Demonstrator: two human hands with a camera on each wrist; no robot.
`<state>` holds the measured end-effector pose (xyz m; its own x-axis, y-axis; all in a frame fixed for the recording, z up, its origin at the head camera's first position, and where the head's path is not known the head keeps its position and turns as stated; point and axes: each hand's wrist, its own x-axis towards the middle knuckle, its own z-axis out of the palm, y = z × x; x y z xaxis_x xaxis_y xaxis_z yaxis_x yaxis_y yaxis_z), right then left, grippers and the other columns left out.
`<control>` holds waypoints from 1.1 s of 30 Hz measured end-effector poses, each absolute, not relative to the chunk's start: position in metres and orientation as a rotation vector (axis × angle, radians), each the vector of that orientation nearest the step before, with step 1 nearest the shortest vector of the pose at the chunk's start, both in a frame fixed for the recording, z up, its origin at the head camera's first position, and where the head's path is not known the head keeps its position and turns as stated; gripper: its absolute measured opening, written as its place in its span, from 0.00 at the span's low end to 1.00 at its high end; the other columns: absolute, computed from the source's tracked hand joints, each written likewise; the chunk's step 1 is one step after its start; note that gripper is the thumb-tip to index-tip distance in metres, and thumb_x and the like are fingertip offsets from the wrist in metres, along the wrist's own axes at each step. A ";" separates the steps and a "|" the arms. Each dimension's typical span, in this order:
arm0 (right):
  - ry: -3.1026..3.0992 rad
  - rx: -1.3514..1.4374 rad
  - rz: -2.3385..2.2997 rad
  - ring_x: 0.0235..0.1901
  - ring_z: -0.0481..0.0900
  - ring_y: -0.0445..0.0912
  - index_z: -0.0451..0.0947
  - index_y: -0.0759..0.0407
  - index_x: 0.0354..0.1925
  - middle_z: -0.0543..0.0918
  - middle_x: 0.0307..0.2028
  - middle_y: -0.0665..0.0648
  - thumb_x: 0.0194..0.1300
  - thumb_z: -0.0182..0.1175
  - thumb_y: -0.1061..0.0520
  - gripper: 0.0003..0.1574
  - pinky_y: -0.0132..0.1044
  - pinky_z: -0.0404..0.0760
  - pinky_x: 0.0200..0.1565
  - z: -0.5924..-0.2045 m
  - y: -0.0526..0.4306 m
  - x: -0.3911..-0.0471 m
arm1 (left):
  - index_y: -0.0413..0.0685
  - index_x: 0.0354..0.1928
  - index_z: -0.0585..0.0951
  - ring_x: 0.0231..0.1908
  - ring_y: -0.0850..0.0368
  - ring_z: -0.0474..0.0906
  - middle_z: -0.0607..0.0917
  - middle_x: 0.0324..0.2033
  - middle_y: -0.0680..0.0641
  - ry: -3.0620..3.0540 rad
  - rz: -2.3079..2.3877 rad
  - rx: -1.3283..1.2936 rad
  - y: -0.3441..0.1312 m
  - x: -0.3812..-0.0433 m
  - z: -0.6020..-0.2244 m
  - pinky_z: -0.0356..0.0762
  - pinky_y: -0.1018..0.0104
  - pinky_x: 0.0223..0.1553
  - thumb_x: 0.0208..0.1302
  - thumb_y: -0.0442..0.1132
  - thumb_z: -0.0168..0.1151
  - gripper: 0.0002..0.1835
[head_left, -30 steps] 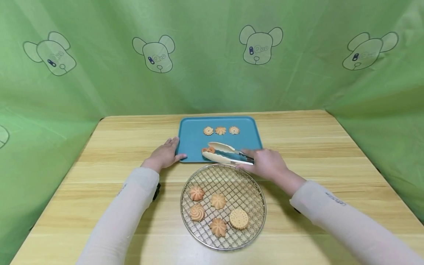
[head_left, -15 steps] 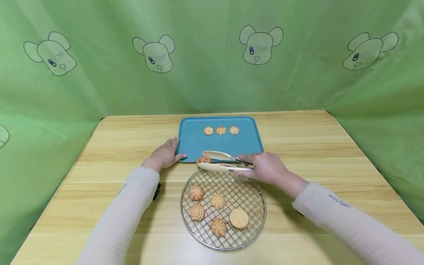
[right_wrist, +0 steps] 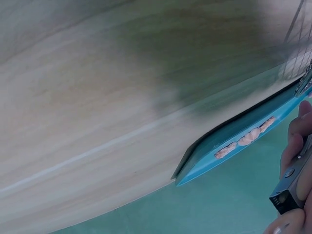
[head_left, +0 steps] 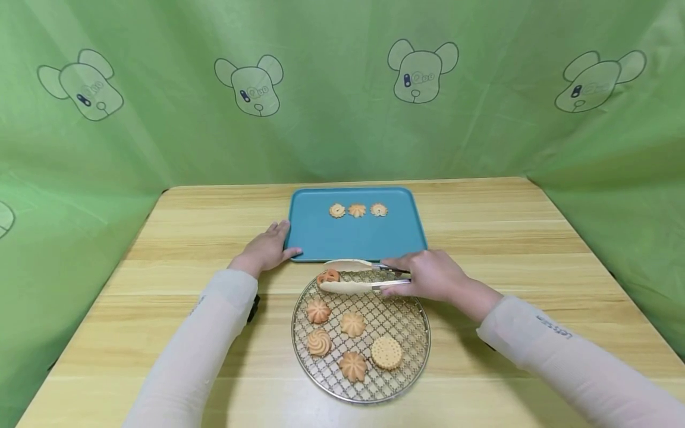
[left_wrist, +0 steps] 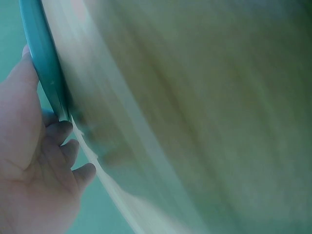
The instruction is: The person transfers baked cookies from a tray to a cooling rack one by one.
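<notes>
A pretzel-shaped cookie [head_left: 328, 277] has come off the blue tray [head_left: 364, 239] to the round wire rack's [head_left: 393, 315] eleven o'clock edge, apparently a tray-to-rack transfer well along.
The right hand [head_left: 434, 274] is curled round the tongs [head_left: 348, 288]; the cookie sits nine o'clock from it, between their tips, contact with mesh unclear. The left hand [head_left: 266, 249], fingers relaxed, touches the tray's eight o'clock corner.

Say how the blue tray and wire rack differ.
The blue tray is rectangular; the wire rack is round. The tray is a solid surface; the rack is open metal mesh. The tray's three cookies line up; the rack's cookies are scattered. Both rest on the wooden table.
</notes>
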<state>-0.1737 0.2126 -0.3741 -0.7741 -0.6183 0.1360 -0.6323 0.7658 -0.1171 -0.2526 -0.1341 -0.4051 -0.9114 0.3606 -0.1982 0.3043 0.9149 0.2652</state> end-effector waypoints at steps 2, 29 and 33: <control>-2.866 1.040 0.240 0.25 0.80 0.41 0.80 0.54 0.55 0.87 0.39 0.55 0.47 0.66 0.28 0.45 0.33 0.77 0.21 -0.374 0.213 -0.174 | 0.37 0.73 0.43 0.71 0.41 0.41 0.46 0.73 0.39 2.831 0.339 0.499 -0.134 -0.252 -0.405 0.44 0.51 0.70 0.69 0.62 0.47 0.46; -2.830 1.110 0.223 0.28 0.83 0.43 0.79 0.53 0.57 0.86 0.40 0.55 0.46 0.65 0.26 0.47 0.36 0.80 0.24 -0.376 0.218 -0.175 | 0.35 0.73 0.44 0.71 0.41 0.41 0.46 0.73 0.39 2.828 0.342 0.501 -0.134 -0.252 -0.402 0.44 0.51 0.70 0.69 0.61 0.48 0.46; -2.851 1.066 0.242 0.32 0.84 0.47 0.77 0.57 0.58 0.86 0.42 0.57 0.45 0.66 0.26 0.51 0.39 0.81 0.27 -0.375 0.218 -0.175 | 0.35 0.73 0.44 0.71 0.41 0.41 0.46 0.73 0.38 2.828 0.350 0.501 -0.133 -0.251 -0.401 0.44 0.50 0.70 0.69 0.61 0.48 0.46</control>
<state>-0.1749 0.2180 -0.3750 -0.7528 -0.6438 0.1371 -0.6577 0.7441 -0.1174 -0.2507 -0.1333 -0.4015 -0.9101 0.3631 -0.1994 0.3036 0.9122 0.2753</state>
